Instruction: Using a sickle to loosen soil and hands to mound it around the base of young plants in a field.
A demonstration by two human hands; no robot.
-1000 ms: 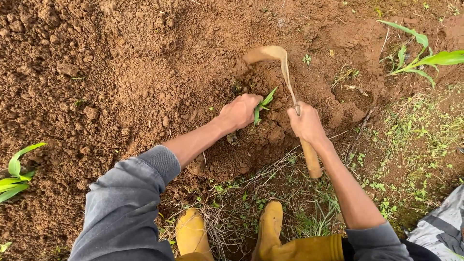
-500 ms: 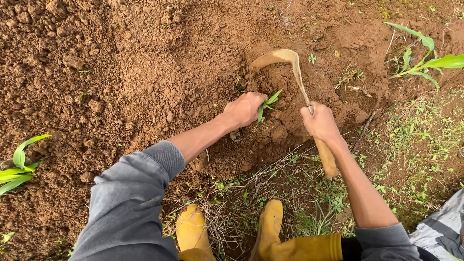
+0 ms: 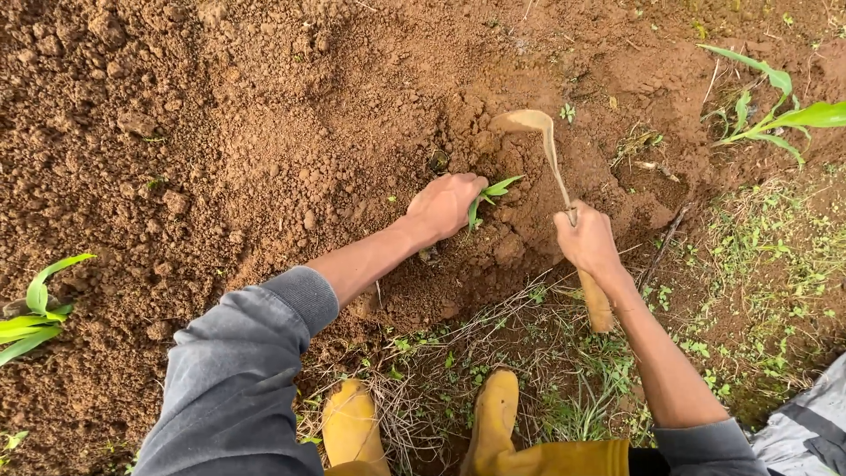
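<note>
our left hand (image 3: 445, 204) pinches the frail seedling (image 3: 487, 196) low at its stem while our right hand (image 3: 586, 240) clamps the stiff hoe (image 3: 551, 150) handle.

You get soft, even daylight here, with only faint shadows under the clods of the soil (image 3: 220, 132). No glare. The centre is sharp; the grey sleeve (image 3: 238, 388) nearest you blurs slightly, and the edges bend a little.
</note>
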